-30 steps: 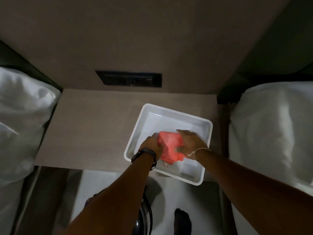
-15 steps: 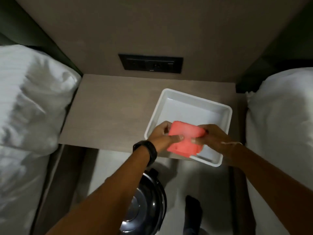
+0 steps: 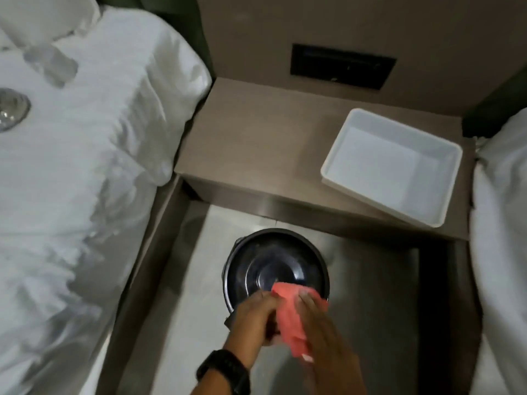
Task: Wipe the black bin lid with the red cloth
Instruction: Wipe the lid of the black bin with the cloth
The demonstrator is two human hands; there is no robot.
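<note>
The round, glossy black bin lid [image 3: 273,269] sits on the bin on the floor between two beds. The red cloth [image 3: 288,315] hangs over the lid's near right edge, held between both hands. My left hand [image 3: 253,317], with a black watch on the wrist, grips the cloth's left side at the lid's near rim. My right hand [image 3: 322,332] lies over the cloth's right side with fingers spread along it. The near part of the lid is hidden by the hands and cloth.
A white tray [image 3: 390,166] stands on the right of the wooden bedside table [image 3: 256,143], overhanging its front edge. White bedding lies on the left [image 3: 71,166] and on the right [image 3: 502,223]. A dark socket panel [image 3: 342,65] is on the wall behind.
Both hands lifted the red cloth out of the white tray and brought it down to the bin lid. The view tilted down toward the floor.
</note>
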